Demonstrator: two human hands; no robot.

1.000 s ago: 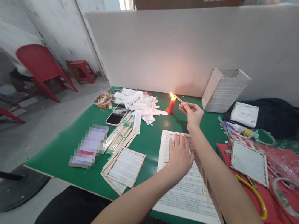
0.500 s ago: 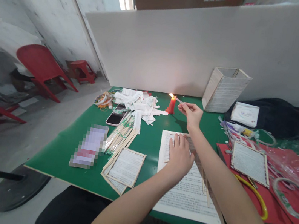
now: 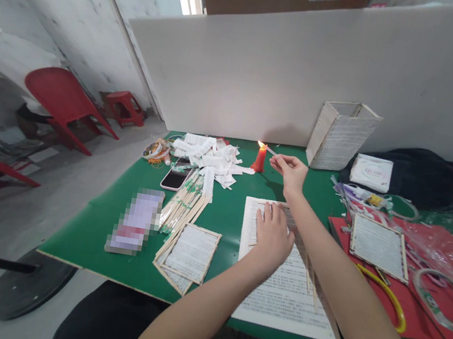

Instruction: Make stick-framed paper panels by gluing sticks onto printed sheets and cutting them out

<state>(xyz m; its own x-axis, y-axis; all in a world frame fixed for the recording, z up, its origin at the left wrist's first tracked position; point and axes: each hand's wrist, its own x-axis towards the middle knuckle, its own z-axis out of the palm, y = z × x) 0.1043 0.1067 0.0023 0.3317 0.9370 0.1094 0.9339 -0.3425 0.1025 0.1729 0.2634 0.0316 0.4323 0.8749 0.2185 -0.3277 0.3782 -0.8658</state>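
A lit red candle (image 3: 259,160) stands at the back of the green table. My right hand (image 3: 290,174) pinches a thin whitish stick (image 3: 270,151), its far end at the flame. My left hand (image 3: 273,232) lies flat with fingers spread on a printed paper sheet (image 3: 265,303). Part of a thin stick frame shows under its fingers, the rest hidden by the hand. Two loose thin wooden sticks (image 3: 311,276) lie on the sheet beside my right forearm.
Left of the sheet are paper-covered square panels (image 3: 191,253), bundled wooden sticks (image 3: 183,204), paper strips (image 3: 206,157) and a phone (image 3: 176,178). A box of panels (image 3: 342,137) stands behind. At right, another panel (image 3: 381,247) and yellow tube (image 3: 387,298) lie on red material.
The candle flame flickers slightly. Both hands and the stick stay in nearly the same place.
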